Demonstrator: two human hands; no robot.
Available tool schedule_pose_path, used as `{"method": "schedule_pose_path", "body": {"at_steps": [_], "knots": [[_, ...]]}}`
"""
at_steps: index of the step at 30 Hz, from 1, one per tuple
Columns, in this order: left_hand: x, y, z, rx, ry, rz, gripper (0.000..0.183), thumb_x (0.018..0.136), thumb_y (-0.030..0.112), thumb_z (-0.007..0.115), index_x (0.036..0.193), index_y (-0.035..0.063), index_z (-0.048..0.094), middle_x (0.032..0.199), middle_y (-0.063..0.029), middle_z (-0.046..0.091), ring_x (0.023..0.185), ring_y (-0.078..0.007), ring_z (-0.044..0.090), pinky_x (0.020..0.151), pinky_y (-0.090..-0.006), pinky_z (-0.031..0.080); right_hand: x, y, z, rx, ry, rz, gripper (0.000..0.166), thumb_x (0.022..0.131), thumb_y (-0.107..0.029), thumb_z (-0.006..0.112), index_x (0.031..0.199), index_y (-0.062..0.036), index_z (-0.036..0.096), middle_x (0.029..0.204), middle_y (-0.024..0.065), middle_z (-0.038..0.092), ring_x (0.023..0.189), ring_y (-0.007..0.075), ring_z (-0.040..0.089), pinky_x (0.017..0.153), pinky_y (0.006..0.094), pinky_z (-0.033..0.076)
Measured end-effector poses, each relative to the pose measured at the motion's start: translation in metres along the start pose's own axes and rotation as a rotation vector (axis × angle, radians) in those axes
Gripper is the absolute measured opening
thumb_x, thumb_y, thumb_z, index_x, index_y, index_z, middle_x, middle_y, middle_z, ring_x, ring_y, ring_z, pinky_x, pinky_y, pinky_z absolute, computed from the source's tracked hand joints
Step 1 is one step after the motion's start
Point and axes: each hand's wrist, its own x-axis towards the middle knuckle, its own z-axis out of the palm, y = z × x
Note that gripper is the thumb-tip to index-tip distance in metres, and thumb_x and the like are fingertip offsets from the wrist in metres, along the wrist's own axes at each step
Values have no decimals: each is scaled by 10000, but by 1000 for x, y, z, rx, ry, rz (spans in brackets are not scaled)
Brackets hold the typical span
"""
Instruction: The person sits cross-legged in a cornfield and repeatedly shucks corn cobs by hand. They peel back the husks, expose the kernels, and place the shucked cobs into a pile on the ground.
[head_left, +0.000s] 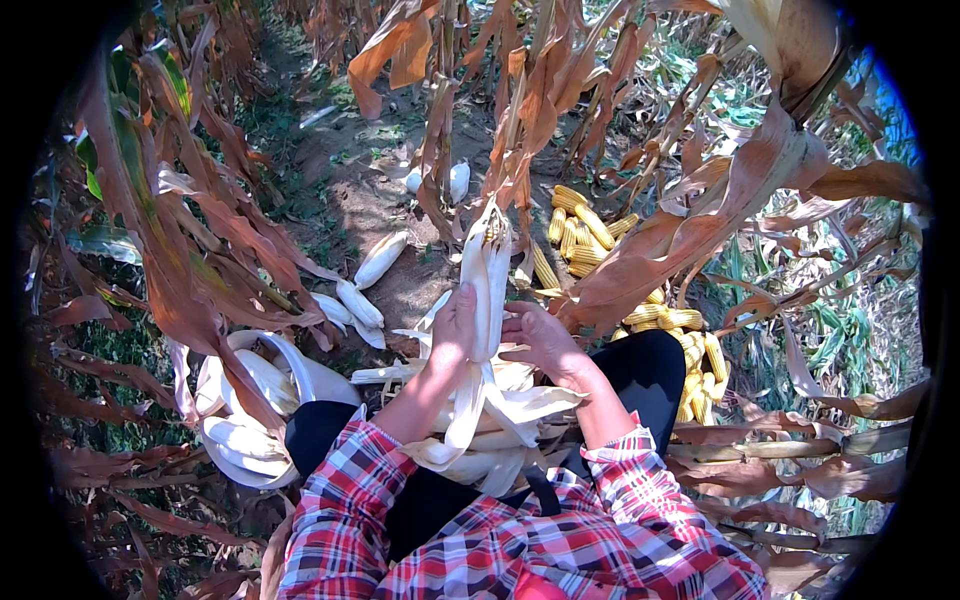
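A corn ear in pale dry husk (486, 289) stands roughly upright between my hands, its tip away from me, with a few kernels showing near the top and loosened husk leaves hanging at its base. My left hand (456, 321) grips it from the left, thumb along the husk. My right hand (541, 339) is just right of the ear, fingers apart and partly curled; whether the fingertips touch the husk is unclear. Stripped husks (480, 457) lie heaped between my knees below the hands.
Husked yellow cobs (589, 232) are piled ahead on the right, with more cobs (697, 352) beside my right knee. Unhusked ears (381, 259) lie on the soil ahead left. A white bucket (326, 382) holding husked-over ears lies left. Dry corn stalks and leaves (705, 232) hang close around.
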Motion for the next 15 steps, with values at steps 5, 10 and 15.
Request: {"method": "schedule_pose_path", "body": {"at_steps": [5,10,15], "knots": [[3,-23,-13,151,28,53,415,965,367,413,943,-5,596,799,-56,601,694,-96,554,594,-251,447,18,3,29,20,57,-233,762,777,-408,697,1309,-21,313,1212,95,493,1116,188,480,929,372,422],[0,-15,-9,105,144,-17,376,962,302,436,968,-34,606,819,-68,619,685,-106,567,624,-257,457,36,27,39,193,179,-340,597,794,-323,705,1219,-13,421,1118,75,545,1029,153,519,887,298,422],[4,-3,-15,-401,191,-91,373,960,266,424,1054,-70,556,921,-133,612,789,-201,604,731,-332,489,49,24,29,323,255,-350,468,836,-302,650,1146,4,478,1038,113,585,919,186,583,827,330,469]]}}
